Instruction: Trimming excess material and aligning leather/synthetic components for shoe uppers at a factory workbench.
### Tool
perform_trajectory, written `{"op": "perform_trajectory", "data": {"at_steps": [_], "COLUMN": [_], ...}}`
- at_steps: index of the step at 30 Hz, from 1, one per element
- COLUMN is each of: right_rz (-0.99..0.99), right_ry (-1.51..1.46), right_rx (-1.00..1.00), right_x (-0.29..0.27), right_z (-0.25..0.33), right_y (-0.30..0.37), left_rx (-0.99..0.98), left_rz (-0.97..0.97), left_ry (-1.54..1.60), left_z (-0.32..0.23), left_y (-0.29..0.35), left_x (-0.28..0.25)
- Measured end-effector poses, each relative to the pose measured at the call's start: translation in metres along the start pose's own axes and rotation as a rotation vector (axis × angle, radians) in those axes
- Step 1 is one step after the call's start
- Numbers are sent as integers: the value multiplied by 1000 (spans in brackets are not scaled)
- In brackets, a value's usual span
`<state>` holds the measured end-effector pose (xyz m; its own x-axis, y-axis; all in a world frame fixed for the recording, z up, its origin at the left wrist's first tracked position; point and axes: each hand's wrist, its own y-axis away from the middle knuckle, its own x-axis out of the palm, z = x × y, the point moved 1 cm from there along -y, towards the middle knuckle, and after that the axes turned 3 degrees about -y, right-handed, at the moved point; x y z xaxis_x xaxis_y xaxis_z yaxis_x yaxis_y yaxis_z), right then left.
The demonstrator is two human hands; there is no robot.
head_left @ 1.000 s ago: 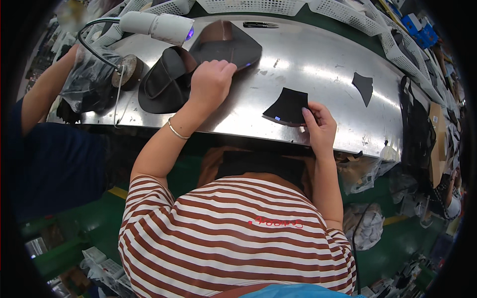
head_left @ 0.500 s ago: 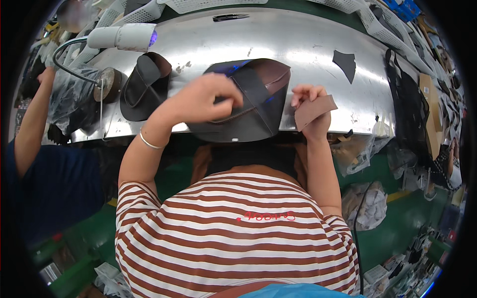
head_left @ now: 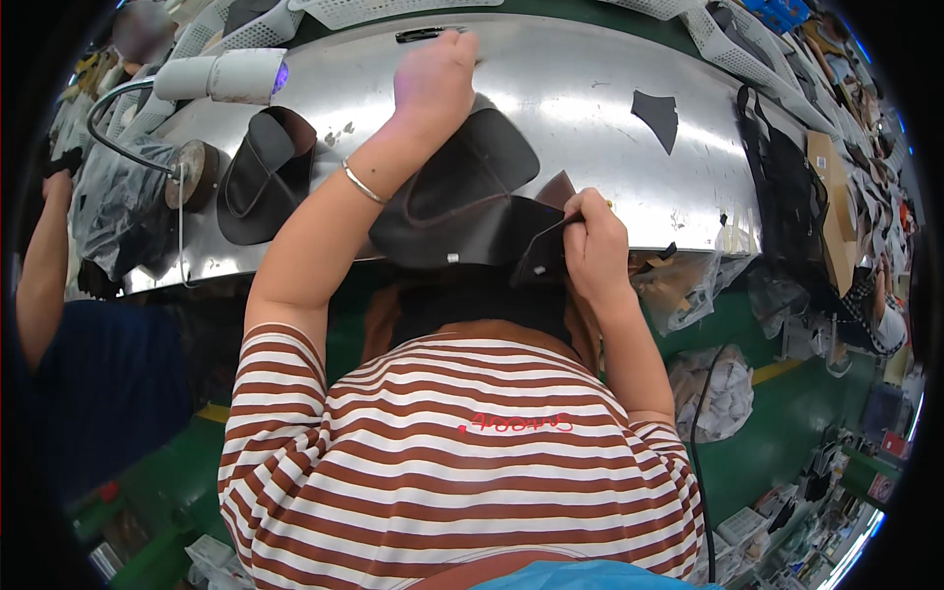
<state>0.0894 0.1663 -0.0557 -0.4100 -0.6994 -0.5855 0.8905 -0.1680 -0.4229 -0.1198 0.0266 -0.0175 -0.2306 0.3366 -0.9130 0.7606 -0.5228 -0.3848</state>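
Observation:
A black leather piece (head_left: 447,231) with a stitched curved seam, like a shoe upper, lies at the near edge of the metal table. My right hand (head_left: 597,241) is closed, gripping its right flap and lifting it. Beside those fingers shows a brown tip (head_left: 557,189); whether it is the small brown piece or the flap's underside I cannot tell. My left hand (head_left: 433,87) is stretched to the far side of the table, fingers curled by the right end of a slim black tool (head_left: 417,35). What those fingers hold, if anything, is hidden.
A second black upper (head_left: 261,187) lies to the left, by a gooseneck lamp (head_left: 221,77) on a round base (head_left: 193,175). A dark scrap (head_left: 656,120) and black bag (head_left: 777,187) lie right. White baskets (head_left: 388,8) line the back; a co-worker's arm (head_left: 41,265) is at left.
My left hand has moved from over the upper to the table's far side. My right hand has come left to the upper and lifted its flap; the view has shifted slightly.

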Motion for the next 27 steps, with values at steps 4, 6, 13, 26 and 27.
{"op": "perform_trajectory", "data": {"at_steps": [4, 6, 13, 26, 27], "right_rz": [-132, -236, -462, -648, -652], "right_ry": [-162, -198, -573, -1228, -1220], "right_rx": [85, 63, 181, 154, 149], "right_x": [1, -7, -35, -43, -45], "right_z": [5, -3, -59, -102, -107], "right_y": [2, -3, -5, 10, 10], "left_rx": [237, 299, 626, 31, 73], "left_rz": [-364, -271, 280, 75, -118], "left_ry": [128, 231, 327, 668, 671], "left_z": [-21, -33, -17, -10, -18], "left_y": [10, 29, 125, 41, 25], "left_x": [-9, -25, -39, -24, -28]}}
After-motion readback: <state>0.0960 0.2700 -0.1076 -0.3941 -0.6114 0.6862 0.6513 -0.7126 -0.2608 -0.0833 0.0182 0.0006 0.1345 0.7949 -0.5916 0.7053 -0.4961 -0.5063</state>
